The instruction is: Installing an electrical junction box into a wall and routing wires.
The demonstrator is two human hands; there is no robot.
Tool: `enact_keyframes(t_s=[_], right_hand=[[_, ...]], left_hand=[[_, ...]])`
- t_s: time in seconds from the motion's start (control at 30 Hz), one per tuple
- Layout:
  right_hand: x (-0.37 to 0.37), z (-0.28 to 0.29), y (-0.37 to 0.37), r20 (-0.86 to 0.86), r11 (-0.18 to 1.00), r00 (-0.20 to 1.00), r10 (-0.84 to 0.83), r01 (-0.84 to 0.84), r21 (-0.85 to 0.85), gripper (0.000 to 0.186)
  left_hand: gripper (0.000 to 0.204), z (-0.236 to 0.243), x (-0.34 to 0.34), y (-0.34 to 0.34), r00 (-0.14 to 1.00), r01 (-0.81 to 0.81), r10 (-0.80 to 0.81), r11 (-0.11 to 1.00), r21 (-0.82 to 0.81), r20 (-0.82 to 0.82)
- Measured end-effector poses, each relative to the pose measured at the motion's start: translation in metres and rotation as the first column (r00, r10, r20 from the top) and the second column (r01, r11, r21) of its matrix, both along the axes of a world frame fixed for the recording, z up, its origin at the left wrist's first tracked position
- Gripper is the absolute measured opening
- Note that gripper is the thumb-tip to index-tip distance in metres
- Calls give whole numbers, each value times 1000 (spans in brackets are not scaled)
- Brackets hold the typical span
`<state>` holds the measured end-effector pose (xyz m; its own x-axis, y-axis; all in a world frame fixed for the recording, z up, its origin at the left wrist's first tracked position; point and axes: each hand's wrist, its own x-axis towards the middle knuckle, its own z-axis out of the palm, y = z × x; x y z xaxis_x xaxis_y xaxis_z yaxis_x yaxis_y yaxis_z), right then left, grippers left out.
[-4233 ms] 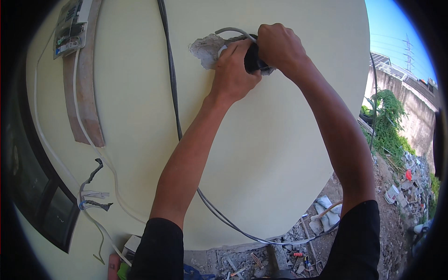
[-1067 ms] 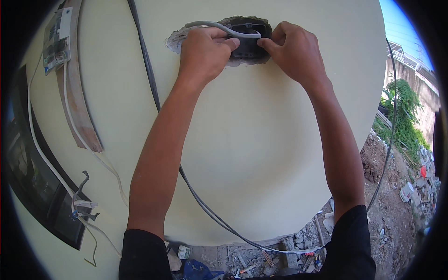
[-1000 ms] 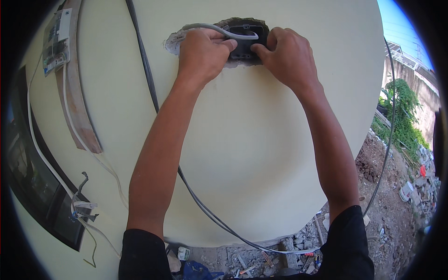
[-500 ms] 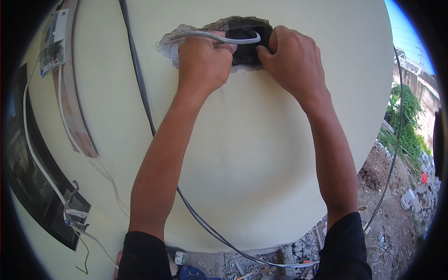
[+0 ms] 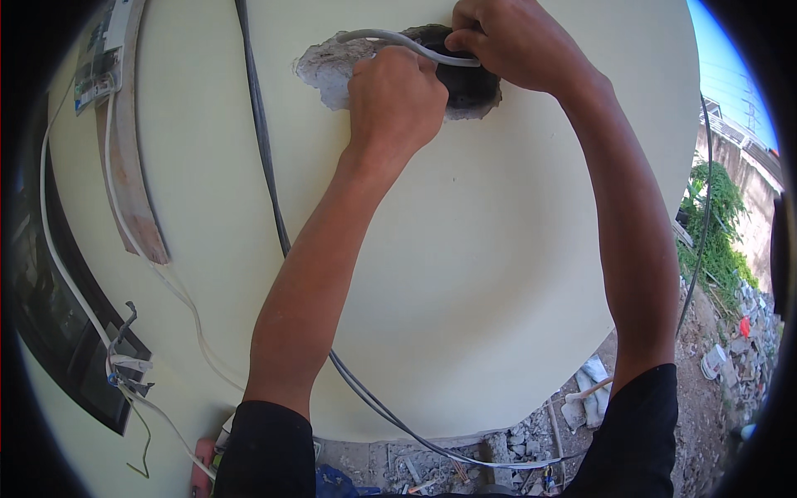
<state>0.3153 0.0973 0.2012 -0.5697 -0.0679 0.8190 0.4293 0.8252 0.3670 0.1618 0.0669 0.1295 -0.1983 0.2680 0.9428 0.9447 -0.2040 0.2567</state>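
A ragged hole (image 5: 325, 76) is broken through the pale yellow wall, and a dark black recess or box (image 5: 471, 90) fills its right part. Across the top of the hole curves a grey cable (image 5: 390, 36), its right end meeting the black part near my right fingers. My left hand (image 5: 397, 98) is closed just below the cable, with its fingertips hidden inside the hole. At the hole's upper right edge, my right hand (image 5: 519, 43) has thumb and fingers bent together. What either hand grips cannot be made out.
Black cables (image 5: 264, 149) hang down the wall and loop behind my left forearm. On the left are a wooden board (image 5: 133, 183), a clear-covered electrical box (image 5: 100, 62), white wires and a dark window (image 5: 75, 349). Rubble (image 5: 531, 448) lies below; a white bucket (image 5: 712, 362) stands right.
My right hand has shifted up to the hole's upper right edge, uncovering the lower right of the black part. My left hand has moved slightly right. The whole view has shifted a little.
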Motion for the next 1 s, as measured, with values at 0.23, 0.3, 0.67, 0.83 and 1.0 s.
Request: enact_keyframes(t_s=[0.23, 0.3, 0.67, 0.83, 1.0], right_hand=[[5, -8, 23, 22, 965, 987, 160, -161, 208, 26], [-10, 5, -6, 56, 993, 992, -109, 111, -31, 27], [-8, -1, 19, 11, 780, 1000, -10, 1, 626, 36], [-8, -7, 23, 90, 851, 992, -87, 27, 525, 34], [-22, 14, -30, 178, 847, 838, -516, 469, 248, 25]], left_hand=[[28, 11, 4, -12, 986, 124, -123, 992, -3, 113], [30, 8, 2, -15, 977, 160, -152, 986, -48, 149], [29, -35, 1, 37, 960, -156, 245, 873, 462, -138], [14, -20, -1, 23, 989, -61, 97, 957, 283, -115], [25, -19, -5, 15, 974, 4, 63, 956, 293, -217]])
